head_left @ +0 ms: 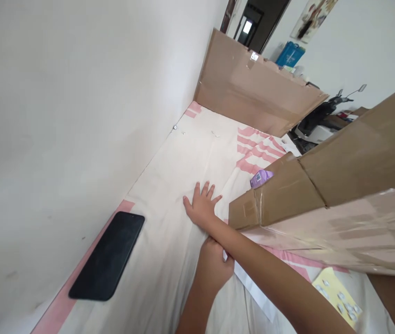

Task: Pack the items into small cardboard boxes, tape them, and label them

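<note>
My right hand (202, 208) lies palm down on the white cloth (169, 260), with its fingers spread. Its forearm crosses above my left hand (214, 263), which is closed in a fist. A bit of white shows between the left thumb and fingers; I cannot tell whether that is paper or cloth. A white paper (256, 292) lies just right of the fist, partly covered by the right forearm. To the left of both hands a black smartphone (109, 255) rests on the cloth's pink edge, its dark face up.
A white wall (79, 116) borders the left side. Cardboard (256, 86) stands upright at the back. A large taped cardboard box (322, 185) is close on the right, with a small purple packet (261, 178) beside it. A yellow sheet (338, 294) carries small shiny pieces.
</note>
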A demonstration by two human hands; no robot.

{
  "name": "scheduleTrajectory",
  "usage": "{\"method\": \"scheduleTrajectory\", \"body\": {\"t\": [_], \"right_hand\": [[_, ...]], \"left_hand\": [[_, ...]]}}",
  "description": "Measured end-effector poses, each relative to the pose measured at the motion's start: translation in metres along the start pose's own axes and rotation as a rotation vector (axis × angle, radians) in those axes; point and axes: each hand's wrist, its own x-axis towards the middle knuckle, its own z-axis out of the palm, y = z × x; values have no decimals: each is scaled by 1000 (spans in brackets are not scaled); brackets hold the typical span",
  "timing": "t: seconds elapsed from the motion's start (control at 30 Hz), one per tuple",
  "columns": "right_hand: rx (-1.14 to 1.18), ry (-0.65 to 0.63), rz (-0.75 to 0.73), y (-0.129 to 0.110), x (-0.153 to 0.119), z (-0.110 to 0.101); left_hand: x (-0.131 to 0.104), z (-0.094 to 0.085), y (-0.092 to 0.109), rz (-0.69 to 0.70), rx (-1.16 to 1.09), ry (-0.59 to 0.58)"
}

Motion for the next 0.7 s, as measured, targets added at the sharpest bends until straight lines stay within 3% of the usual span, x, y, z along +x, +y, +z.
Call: {"method": "scheduleTrajectory", "body": {"t": [0.23,0.37,0.5,0.6,0.7], "right_hand": [[-44,-18,-6,0,-2,0],[-116,-69,-34,-8,0,-15],[-202,-116,25,-16,42,-59],[-217,-102,246,-5,91,-109],[-296,-18,481,20,132,-161]], "left_hand": [[-1,5,-4,54,48,63],[-2,5,-1,38,77,32],[-2,3,5,61,87,-16],[-1,0,5,66,74,-39],[-1,-3,4,49,67,-45]]}}
